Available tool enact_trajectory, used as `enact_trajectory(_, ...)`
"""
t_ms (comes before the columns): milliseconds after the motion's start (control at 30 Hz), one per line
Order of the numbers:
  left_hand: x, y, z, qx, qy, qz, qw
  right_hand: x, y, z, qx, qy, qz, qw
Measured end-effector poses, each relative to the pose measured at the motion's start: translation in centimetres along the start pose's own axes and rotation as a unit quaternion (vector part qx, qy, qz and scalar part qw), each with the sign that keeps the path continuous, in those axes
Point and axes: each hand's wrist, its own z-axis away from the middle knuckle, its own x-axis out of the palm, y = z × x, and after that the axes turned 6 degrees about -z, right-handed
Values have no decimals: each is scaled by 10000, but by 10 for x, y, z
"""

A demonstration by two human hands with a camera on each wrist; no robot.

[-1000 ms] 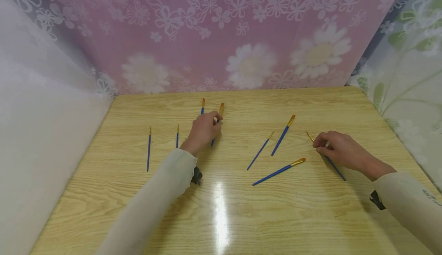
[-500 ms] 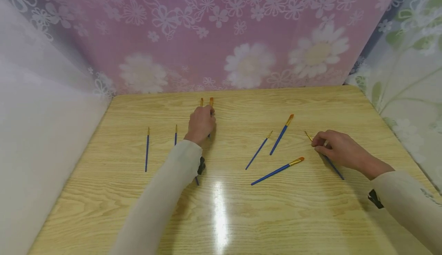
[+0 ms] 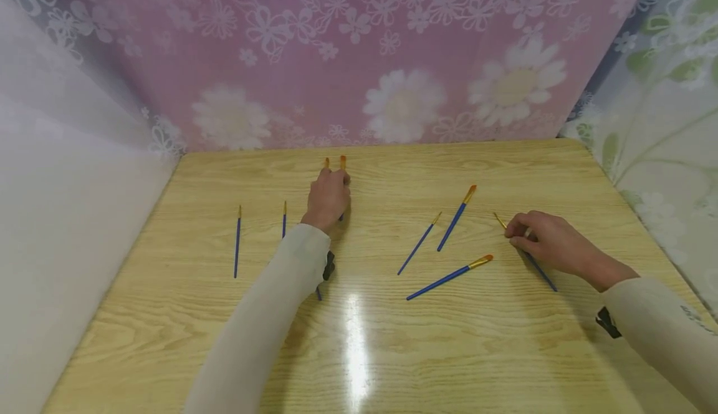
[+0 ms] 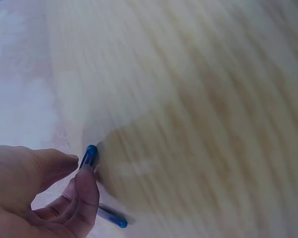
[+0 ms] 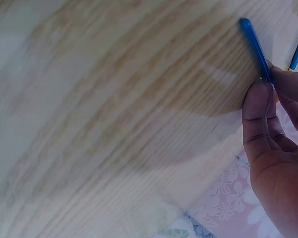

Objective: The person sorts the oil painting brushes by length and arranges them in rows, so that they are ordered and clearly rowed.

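Note:
In the head view my left hand (image 3: pixel 328 201) pinches a paintbrush (image 3: pixel 343 163) with a broad orange tip, bristles toward the far edge. Close beside it lies a second paintbrush (image 3: pixel 327 162), mostly hidden by the hand. The left wrist view shows the held blue handle (image 4: pixel 89 156) between thumb and fingers, and another blue handle (image 4: pixel 112 216) below it. On the right, my right hand (image 3: pixel 552 242) pinches a thin paintbrush (image 3: pixel 541 270) around its middle, the fine tip pointing away to the left. Its blue handle (image 5: pixel 255 47) shows in the right wrist view.
Left of the left arm lie two thin brushes, an outer brush (image 3: pixel 237 245) and an inner brush (image 3: pixel 284 222). A handle end (image 3: pixel 318 293) peeks from under the sleeve. Between the hands rest a thin brush (image 3: pixel 419 242), a broad brush (image 3: pixel 457 217) and a slanting brush (image 3: pixel 450 279).
My left hand has moved left and slightly away with the broad paintbrush, bringing it upright beside its neighbour; it barely moves in the last half second. My right hand stays in place.

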Motion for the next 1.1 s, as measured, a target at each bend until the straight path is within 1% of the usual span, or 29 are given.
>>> enact_trajectory(100,-2,-2,0,128,54,62,9999,0,0,-1,10,-5,14,10000)
enact_trajectory(233,-8,-10,3,367,124,104,9992,0,1,-1,5,10,54,10000)
enact_trajectory(333,-16,-18,9,537,125,106,9984,1,1,-1,18,11,71,10000)
enact_trajectory(500,-31,-35,23,602,23,132,9981,0,2,-1,39,-25,40,10000)
enact_trajectory(600,-39,-51,32,505,-161,108,9985,0,1,-1,15,-49,44,10000)
enact_trajectory(767,-49,-86,45,514,-446,8,9977,-1,3,1,-6,-57,89,9999)
enact_trajectory(867,-57,-107,55,545,-475,-102,9973,-2,4,2,-11,-52,65,10000)
enact_trajectory(967,-65,-127,65,502,-483,-257,9972,-1,3,2,-13,-28,-27,10000)
enact_trajectory(1100,-76,-151,78,424,-461,-346,9974,0,2,1,1,29,-75,10000)
